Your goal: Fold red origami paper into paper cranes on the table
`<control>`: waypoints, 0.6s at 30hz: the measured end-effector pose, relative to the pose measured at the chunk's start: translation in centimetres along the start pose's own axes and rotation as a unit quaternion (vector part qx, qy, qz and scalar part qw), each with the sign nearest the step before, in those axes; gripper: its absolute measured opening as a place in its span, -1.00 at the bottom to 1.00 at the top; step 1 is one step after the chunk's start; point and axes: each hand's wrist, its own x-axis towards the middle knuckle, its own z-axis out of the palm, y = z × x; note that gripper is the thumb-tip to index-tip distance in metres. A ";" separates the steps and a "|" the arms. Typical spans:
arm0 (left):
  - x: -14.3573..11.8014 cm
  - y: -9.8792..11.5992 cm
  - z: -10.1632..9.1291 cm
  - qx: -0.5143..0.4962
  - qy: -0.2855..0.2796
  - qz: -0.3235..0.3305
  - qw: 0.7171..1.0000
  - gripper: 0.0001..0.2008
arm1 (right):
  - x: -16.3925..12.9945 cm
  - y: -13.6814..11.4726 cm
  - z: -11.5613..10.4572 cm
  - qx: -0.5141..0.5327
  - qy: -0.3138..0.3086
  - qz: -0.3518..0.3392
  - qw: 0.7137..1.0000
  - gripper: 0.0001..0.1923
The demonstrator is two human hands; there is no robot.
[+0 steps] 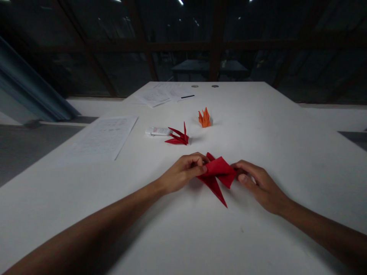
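My left hand (185, 172) pinches a red origami crane (219, 168) between thumb and fingers at its left side. The folded red paper is spread at the top, and one long point slants down toward me. At its right edge is my right hand (262, 187), fingers curved; the index fingertip meets the paper while the thumb stays apart from it. Farther off on the table sits a smaller red origami crane (180, 137) with thin points. Behind it to the right stands an orange origami crane (204, 118).
The white table (286, 145) stretches away to dark windows. A white stick-shaped item (158, 131) lies beside the smaller red crane. A printed sheet (100, 137) is at left, with more papers (160, 93) behind. Two round discs (215, 86) sit near the far edge.
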 end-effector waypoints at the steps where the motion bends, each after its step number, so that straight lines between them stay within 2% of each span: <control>1: 0.0 -0.1 0.1 0.001 0.001 -0.002 1.000 -0.72 | 0.0 -0.1 0.1 -0.004 0.003 0.007 1.000 -0.68; 5: -0.2 -0.8 0.5 0.047 0.009 0.008 0.999 -0.76 | 0.2 -0.5 0.3 -0.016 0.011 0.031 0.999 -0.73; 11: -0.5 -1.5 0.6 0.150 0.059 0.031 0.986 -0.79 | 0.5 -0.6 0.7 -0.042 0.024 0.046 0.998 -0.87; 14: -0.7 -1.2 0.8 0.154 0.088 0.020 0.984 -0.83 | 0.5 -0.2 1.0 -0.055 0.028 0.064 0.996 -0.90; 16: -0.8 -0.7 1.1 0.143 0.073 0.004 0.987 -0.91 | 0.5 0.0 1.1 -0.056 0.034 0.076 0.995 -0.89; 18: -0.9 0.1 1.6 0.144 0.038 -0.011 0.989 -0.63 | 0.4 0.1 1.3 -0.063 0.037 0.081 0.994 -0.82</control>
